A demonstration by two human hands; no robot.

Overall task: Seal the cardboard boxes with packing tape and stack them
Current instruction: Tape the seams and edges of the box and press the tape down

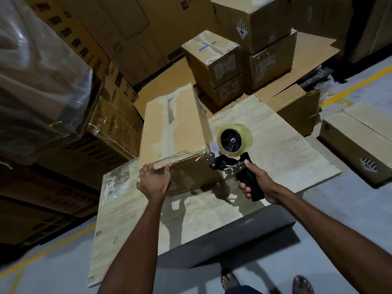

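A long cardboard box (176, 128) lies on a pale worktable (282, 153), with clear tape along its top and near edge. My left hand (153, 181) holds the box's near top edge, thumb and fingers curled over it. My right hand (256, 183) grips the black handle of a tape dispenser (231, 151) carrying a roll of clear tape. The dispenser's metal front touches the box's near right corner.
Sealed boxes (214, 60) are stacked behind the table on flattened cardboard. Tall wrapped stacks (42, 81) stand at the left. Another box (358, 141) lies on the floor at the right. Yellow floor lines run on both sides. My sandalled feet show at the bottom.
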